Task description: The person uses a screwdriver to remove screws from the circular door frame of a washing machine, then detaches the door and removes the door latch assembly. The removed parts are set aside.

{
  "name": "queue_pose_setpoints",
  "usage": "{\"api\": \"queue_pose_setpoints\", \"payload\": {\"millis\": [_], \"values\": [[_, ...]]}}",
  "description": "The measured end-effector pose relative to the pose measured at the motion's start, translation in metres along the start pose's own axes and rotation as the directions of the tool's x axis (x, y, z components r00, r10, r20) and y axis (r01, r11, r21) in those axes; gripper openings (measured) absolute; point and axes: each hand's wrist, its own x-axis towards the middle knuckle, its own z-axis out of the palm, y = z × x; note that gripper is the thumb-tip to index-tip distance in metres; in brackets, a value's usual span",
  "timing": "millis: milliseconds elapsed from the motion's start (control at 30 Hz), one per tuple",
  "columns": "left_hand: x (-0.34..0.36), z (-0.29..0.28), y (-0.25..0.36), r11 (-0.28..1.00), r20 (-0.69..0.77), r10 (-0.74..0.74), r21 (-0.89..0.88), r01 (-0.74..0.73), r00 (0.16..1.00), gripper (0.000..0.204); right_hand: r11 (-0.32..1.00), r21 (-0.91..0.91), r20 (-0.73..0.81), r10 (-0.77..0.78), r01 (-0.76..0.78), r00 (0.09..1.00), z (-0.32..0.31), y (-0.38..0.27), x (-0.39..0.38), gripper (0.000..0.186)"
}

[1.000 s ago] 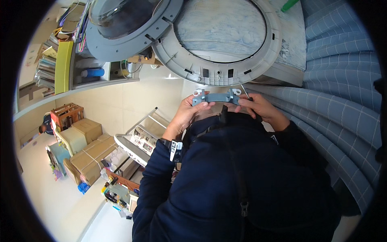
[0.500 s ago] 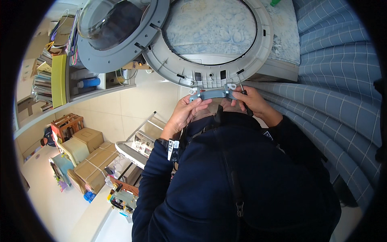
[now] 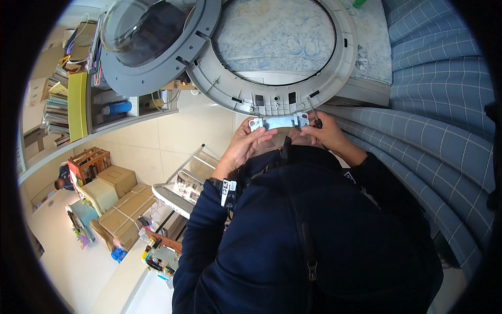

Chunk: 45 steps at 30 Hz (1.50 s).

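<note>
Between my two hands is a shiny metal hinge, a bracket with a round eyelet at each end. My left hand is closed on its left end, thumb on top. The right end is pinched by my right hand, which also keeps a screwdriver with a dark handle in its fingers, its thin shaft pointing away from me. Just beyond the hinge lies the near rim of a light grey door ring, with slots and screw holes; whether the hinge touches it I cannot tell.
A darker grey ring with a clear glass bowl lies at the far left. Beneath the rings is a patterned cloth. A blue checked curtain hangs on the right. Shelves, cardboard boxes and a folding chair stand left.
The hinge has been tilted in my hands, so its bright face and both eyelets now show. The screwdriver has turned in my right hand, its handle now seen nearly end-on.
</note>
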Motion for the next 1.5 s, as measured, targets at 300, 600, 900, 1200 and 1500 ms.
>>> {"api": "queue_pose_setpoints", "payload": {"millis": [300, 600, 900, 1200, 1500], "values": [[-0.004, -0.002, 0.002, 0.997, 0.035, 0.015, 0.076, -0.018, 0.999, 0.038, 0.999, 0.01, 0.01, 0.038, -0.038, 0.999, -0.001, -0.001, -0.002, 0.023], [-0.008, -0.002, 0.005, 0.999, 0.088, 0.02, 0.049, -0.024, 0.996, 0.05, 1.0, 0.004, -0.001, 0.021, -0.021, 1.0, 0.001, -0.006, -0.001, 0.03], [-0.008, -0.008, 0.002, 0.999, 0.094, 0.028, 0.02, -0.03, 0.995, 0.05, 1.0, -0.003, -0.009, 0.022, -0.022, 1.0, 0.002, -0.006, -0.002, 0.031], [-0.01, -0.002, 0.003, 1.0, 0.088, 0.018, 0.005, -0.018, 0.996, 0.053, 0.999, -0.032, 0.015, 0.007, -0.006, 1.0, 0.0, -0.006, -0.001, 0.033], [-0.013, -0.012, 0.002, 0.994, 0.108, -0.058, 0.096, 0.047, 0.992, 0.053, 0.998, -0.066, 0.055, -0.009, 0.012, 0.998, 0.0, -0.002, -0.001, 0.028]]}}
